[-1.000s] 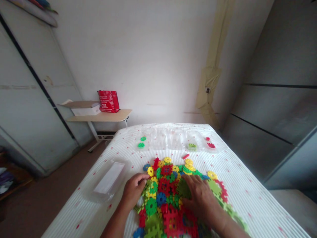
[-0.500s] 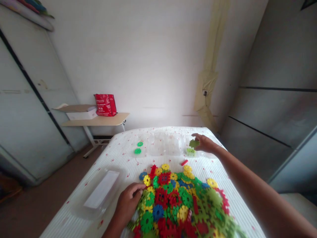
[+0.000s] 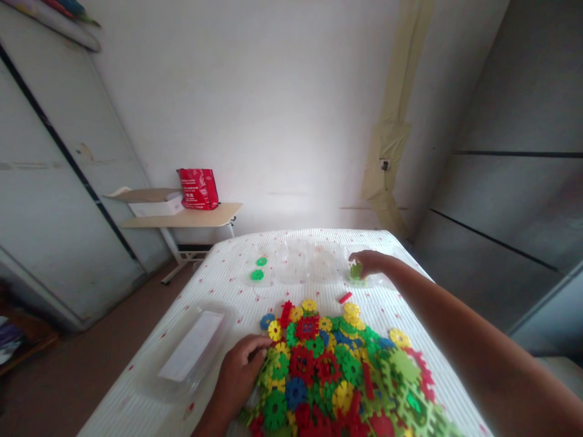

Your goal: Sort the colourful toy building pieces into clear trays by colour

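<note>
My right hand (image 3: 371,262) is at the far right of the table, its fingers closed on a light green toothed plastic building piece (image 3: 356,271) low in a clear plastic container (image 3: 382,279). My left hand (image 3: 241,367) rests at the left edge of a pile of interlocking plastic pieces (image 3: 321,364). Its thumb and forefinger are apart, and nothing shows between them. The pile mixes red squares, green, yellow and blue notched discs, and light green toothed pieces. Two green notched discs (image 3: 257,275) lie in the left part of the clear container.
A clear plastic tray or lid with a white paper strip (image 3: 192,346) lies left of my left hand. A small red bar (image 3: 345,297) sits between pile and container. Beyond the table stand a small desk (image 3: 204,216), a red bag (image 3: 199,189) and a white box (image 3: 157,206).
My right hand has lowered the light green piece into the right part of the container. The left hand stays at the pile's edge. The view has shifted slightly.
</note>
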Available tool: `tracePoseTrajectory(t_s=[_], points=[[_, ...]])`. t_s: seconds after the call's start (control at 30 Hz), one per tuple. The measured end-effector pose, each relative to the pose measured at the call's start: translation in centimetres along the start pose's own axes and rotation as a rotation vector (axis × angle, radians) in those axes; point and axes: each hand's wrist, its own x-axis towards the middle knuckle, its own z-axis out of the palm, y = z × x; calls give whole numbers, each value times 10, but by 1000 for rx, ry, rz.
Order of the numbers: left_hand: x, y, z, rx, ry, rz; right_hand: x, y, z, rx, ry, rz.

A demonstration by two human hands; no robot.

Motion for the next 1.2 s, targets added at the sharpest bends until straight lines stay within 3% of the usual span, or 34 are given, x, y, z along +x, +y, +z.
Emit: tracePoseTrajectory(t_s=[0.27, 0.77, 0.9, 1.0, 1.07, 1.2], points=[[1, -1, -1, -11, -3, -10, -6, -3, -5, 89, -47, -56], [1, 2, -1, -3, 1, -8, -9, -12, 0, 99, 183, 10], [1, 0, -1, -13, 18, -11, -43, -20, -11, 138, 359, 4], [2, -1, -1, -24, 21, -25, -90, -23, -10, 286, 557, -131], [2, -2, -1, -28, 21, -25, -124, -22, 0, 378, 562, -158], [3, -3, 0, -30, 25, -24, -170, -12, 35, 395, 425, -38]])
